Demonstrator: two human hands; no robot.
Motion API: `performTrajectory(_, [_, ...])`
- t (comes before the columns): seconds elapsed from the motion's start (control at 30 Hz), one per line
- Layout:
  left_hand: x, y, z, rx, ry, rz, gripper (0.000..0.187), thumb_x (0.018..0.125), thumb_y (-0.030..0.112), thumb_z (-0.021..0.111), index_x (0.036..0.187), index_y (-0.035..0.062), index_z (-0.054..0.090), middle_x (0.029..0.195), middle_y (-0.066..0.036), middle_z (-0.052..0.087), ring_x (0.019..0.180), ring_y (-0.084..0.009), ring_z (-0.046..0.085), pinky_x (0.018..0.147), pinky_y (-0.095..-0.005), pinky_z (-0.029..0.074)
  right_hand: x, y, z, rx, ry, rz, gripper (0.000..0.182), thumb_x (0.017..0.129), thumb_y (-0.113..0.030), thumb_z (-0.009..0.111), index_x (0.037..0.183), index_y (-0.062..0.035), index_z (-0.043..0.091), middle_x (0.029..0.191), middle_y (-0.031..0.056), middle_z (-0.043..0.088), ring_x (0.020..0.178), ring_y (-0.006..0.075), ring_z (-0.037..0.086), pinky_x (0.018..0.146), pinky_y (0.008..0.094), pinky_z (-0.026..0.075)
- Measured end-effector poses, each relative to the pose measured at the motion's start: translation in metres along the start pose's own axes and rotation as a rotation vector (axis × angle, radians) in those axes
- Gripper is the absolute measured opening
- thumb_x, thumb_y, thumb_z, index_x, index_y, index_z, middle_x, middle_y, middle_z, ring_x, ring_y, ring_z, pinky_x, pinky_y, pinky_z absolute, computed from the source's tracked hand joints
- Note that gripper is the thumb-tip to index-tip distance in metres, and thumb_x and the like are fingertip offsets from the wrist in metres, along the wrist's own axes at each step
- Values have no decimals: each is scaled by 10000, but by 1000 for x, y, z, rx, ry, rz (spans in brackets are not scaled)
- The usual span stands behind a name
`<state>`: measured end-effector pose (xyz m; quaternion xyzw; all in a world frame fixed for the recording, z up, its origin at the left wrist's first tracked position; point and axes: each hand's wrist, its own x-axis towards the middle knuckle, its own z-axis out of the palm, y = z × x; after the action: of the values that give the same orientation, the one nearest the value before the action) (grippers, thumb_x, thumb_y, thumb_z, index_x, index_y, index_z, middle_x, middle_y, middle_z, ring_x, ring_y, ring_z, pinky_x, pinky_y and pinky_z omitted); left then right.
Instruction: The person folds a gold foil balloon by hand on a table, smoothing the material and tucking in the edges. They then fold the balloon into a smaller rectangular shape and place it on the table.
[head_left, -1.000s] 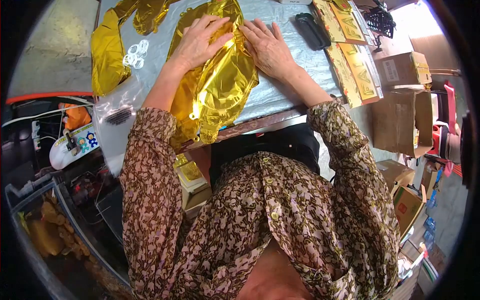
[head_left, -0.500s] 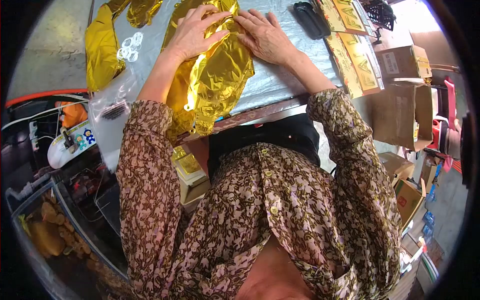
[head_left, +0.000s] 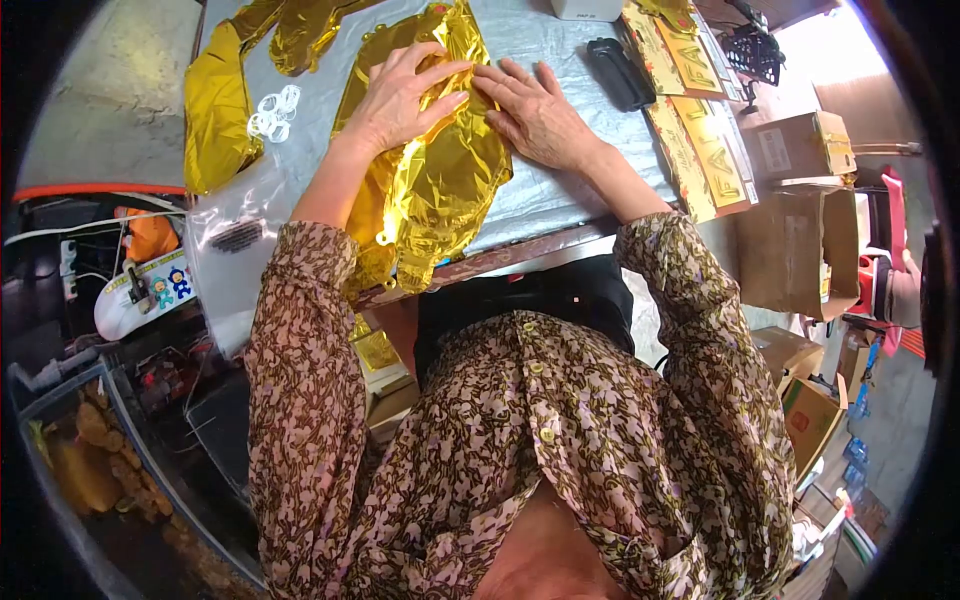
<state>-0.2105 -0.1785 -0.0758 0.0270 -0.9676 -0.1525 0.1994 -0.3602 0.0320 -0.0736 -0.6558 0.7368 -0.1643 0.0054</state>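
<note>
A gold foil balloon (head_left: 450, 190), flat and creased, lies lengthwise on the table, its near end hanging over the front edge. My left hand (head_left: 398, 105) rests on the foil with fingers and thumb apart. Beside it, my right hand (head_left: 540, 118) lies flat with fingers stretched, the fingertips on the foil's right edge and the palm over the table cover. The fingertips of both hands nearly meet along a raised fold. More gold foil (head_left: 215, 120) lies at the left, near a small pile of white rings (head_left: 273, 113).
A silver-grey cover (head_left: 560, 215) lies over the table. Right of my hands are a black tray (head_left: 620, 74) and printed gold packets (head_left: 705, 150). A clear plastic bag (head_left: 235, 235) hangs at the left edge. Cardboard boxes (head_left: 790, 245) stand at right, a glass tank (head_left: 110, 450) at lower left.
The view has shifted, so the table sits lower in the picture and a white object shows at the top. Both hands stay on the foil, with the right fingers slightly more spread.
</note>
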Motion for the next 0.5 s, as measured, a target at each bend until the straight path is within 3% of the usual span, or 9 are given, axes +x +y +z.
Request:
performTrajectory(0.07, [-1,2,0,26,-5,-13,463,966,500,676,1392,318,669,1413,-63,537,1329,-291,493,1104,-495,383,2,1,-1,4,-11,5,490,1083,-240,507,1560,-154,435,1654,62,388,1562,321,298,1253,628,184])
performTrajectory(0.13, [-1,2,0,23,-4,-16,472,964,510,676,1395,315,667,1422,-70,532,1335,-296,489,1109,-496,379,4,3,-5,2,58,-20,429,1048,-164,550,1474,-121,532,1540,116,534,1481,352,427,1226,572,289])
performTrajectory(0.17, [0,1,1,15,-14,-19,482,962,520,675,1397,312,665,1432,-76,527,1342,-300,485,1113,-498,376,9,5,-6,0,59,-23,429,1048,-164,550,1474,-121,532,1540,116,534,1481,352,427,1226,572,289])
performTrajectory(0.23, [0,4,-2,37,-7,-10,484,970,509,670,1409,307,656,1432,-73,524,1328,-303,497,1106,-494,386,24,9,-13,278,180,132,306,998,-125,615,1294,-62,664,1329,162,682,1291,367,604,1100,481,453])
performTrajectory(0.27, [-1,6,-3,54,-7,-1,485,977,497,665,1420,301,646,1433,-70,522,1313,-306,509,1099,-490,397,31,10,-11,274,184,131,306,998,-125,615,1294,-62,664,1329,162,682,1291,367,604,1100,481,453])
performTrajectory(0.33, [-1,6,-4,57,-1,3,486,975,498,666,1419,301,646,1431,-73,523,1314,-307,509,1098,-491,396,47,17,-1,98,388,199,199,943,-172,709,1071,-25,747,1041,165,763,993,342,722,893,421,556])
performTrajectory(0.37, [-1,6,-4,54,-2,0,488,973,498,667,1419,300,647,1429,-76,524,1314,-308,509,1096,-493,396,55,22,4,95,390,198,199,943,-172,709,1071,-25,747,1041,165,763,993,342,722,893,421,556])
performTrajectory(0.43, [-1,7,-4,57,0,-6,488,968,489,674,1416,297,649,1424,-78,526,1313,-311,510,1092,-495,394,72,31,11,241,329,387,249,886,-256,787,980,-26,767,917,148,768,840,320,738,786,423,575])
performTrajectory(0.5, [-1,6,-4,22,-12,-24,487,963,478,682,1412,290,652,1428,-79,524,1313,-316,509,1093,-497,387,85,40,15,259,342,420,252,846,-282,805,906,-40,769,862,163,758,841,341,733,785,452,571])
